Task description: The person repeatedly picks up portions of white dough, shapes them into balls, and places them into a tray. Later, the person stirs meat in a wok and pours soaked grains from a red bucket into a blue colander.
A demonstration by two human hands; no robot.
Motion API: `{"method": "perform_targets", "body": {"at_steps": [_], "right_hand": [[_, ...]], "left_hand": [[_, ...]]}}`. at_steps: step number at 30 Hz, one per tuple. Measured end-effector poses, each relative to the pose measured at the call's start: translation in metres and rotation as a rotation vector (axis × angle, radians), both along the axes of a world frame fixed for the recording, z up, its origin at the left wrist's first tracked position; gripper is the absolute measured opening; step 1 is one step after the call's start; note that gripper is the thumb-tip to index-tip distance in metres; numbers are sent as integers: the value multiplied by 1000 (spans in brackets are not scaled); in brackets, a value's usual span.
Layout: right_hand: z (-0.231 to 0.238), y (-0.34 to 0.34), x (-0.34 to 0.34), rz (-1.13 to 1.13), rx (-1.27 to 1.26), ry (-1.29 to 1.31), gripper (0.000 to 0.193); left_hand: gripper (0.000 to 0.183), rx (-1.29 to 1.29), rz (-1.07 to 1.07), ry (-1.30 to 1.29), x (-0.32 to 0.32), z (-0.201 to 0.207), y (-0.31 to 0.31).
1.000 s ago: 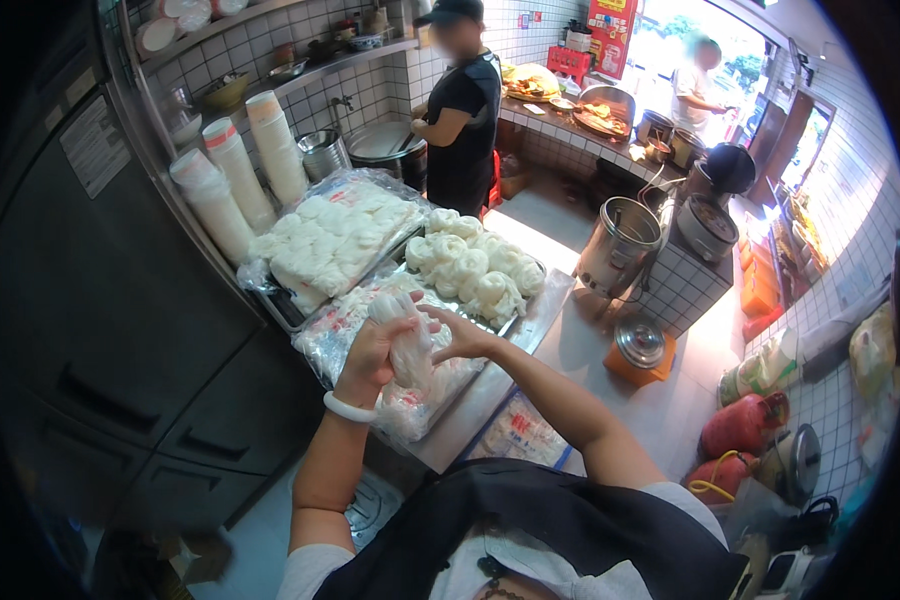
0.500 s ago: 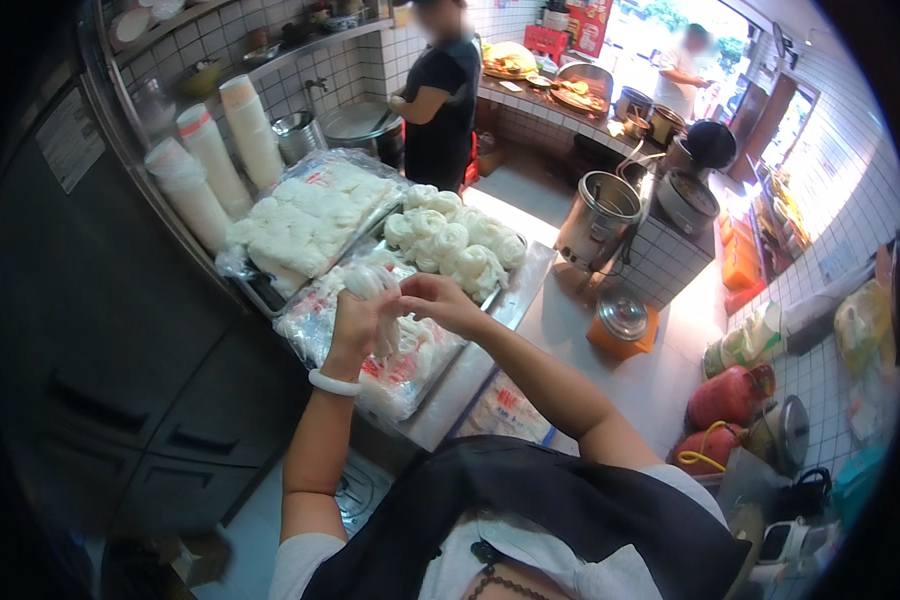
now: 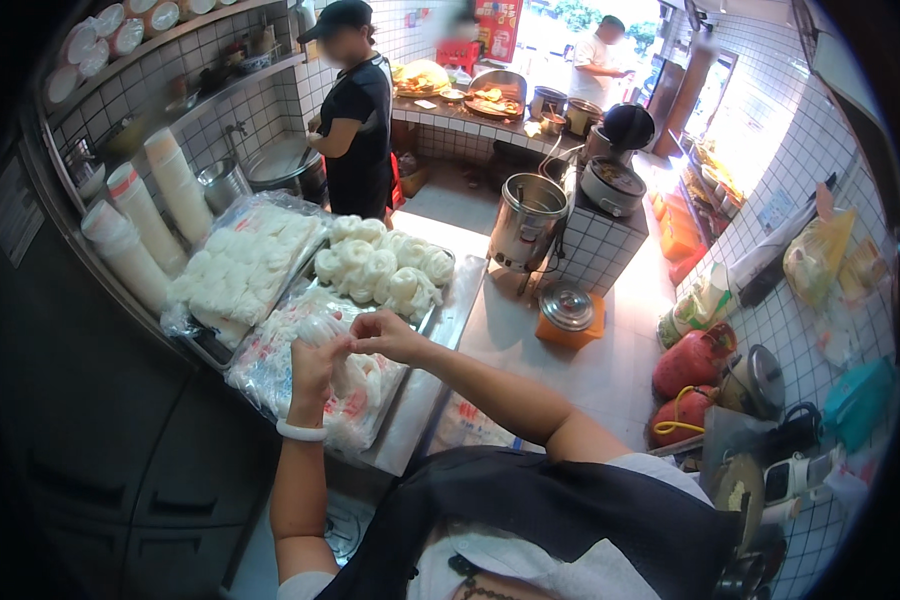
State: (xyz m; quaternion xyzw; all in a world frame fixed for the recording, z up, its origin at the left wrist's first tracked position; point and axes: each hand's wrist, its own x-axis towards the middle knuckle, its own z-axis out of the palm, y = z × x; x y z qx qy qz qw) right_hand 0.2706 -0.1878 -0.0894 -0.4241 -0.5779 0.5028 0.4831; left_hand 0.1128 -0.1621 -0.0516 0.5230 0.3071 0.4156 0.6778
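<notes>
My left hand (image 3: 313,372), with a white bangle on its wrist, is closed round a bundle of white rice noodles (image 3: 322,327), some hanging below the fist. Against it, my right hand (image 3: 390,338) is closed in a pinch at the bundle's side; the fingertips are partly hidden. Beneath both hands, loose noodles (image 3: 362,388) lie in an opened clear plastic bag (image 3: 270,372). Just beyond, coiled noodle nests (image 3: 375,265) fill a metal tray (image 3: 448,276). A wider slab of noodles (image 3: 245,255) lies on plastic to the left.
Stacked paper cups (image 3: 178,185) lean at the left beside a dark fridge (image 3: 90,400). A co-worker in black (image 3: 355,130) stands beyond the counter; another person (image 3: 598,65) is far off. A steel boiler (image 3: 527,225) and a lidded pot (image 3: 567,306) stand right, near red gas cylinders (image 3: 690,365).
The whole view has shifted, so the counter and my hands appear further left. Both hands stay together at the noodle bundle, with little change in their grip.
</notes>
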Motion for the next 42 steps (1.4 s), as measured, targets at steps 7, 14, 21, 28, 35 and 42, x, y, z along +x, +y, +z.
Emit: {"method": "perform_targets", "body": {"at_steps": [7,14,21,28,35,42], "right_hand": [[5,-4,2,51,-273,353,7],[-2,14,-7,119,-394,737,9],[-16,47,-17,142,-449,925,10],[-111,86,-13,-165,-658,181,16],[-176,79,-12,-383,-447,-869,22],[-155,60,-38,-304,-214,-1063,22]], "left_hand": [[31,79,-110,-103,-4,-12,6],[17,-452,-190,-245,-22,-36,34],[12,-316,-58,16,-60,-16,44],[30,-346,-241,-360,-129,55,87],[40,-117,-280,-265,-180,136,138],[23,33,-223,-356,-188,191,189]]}}
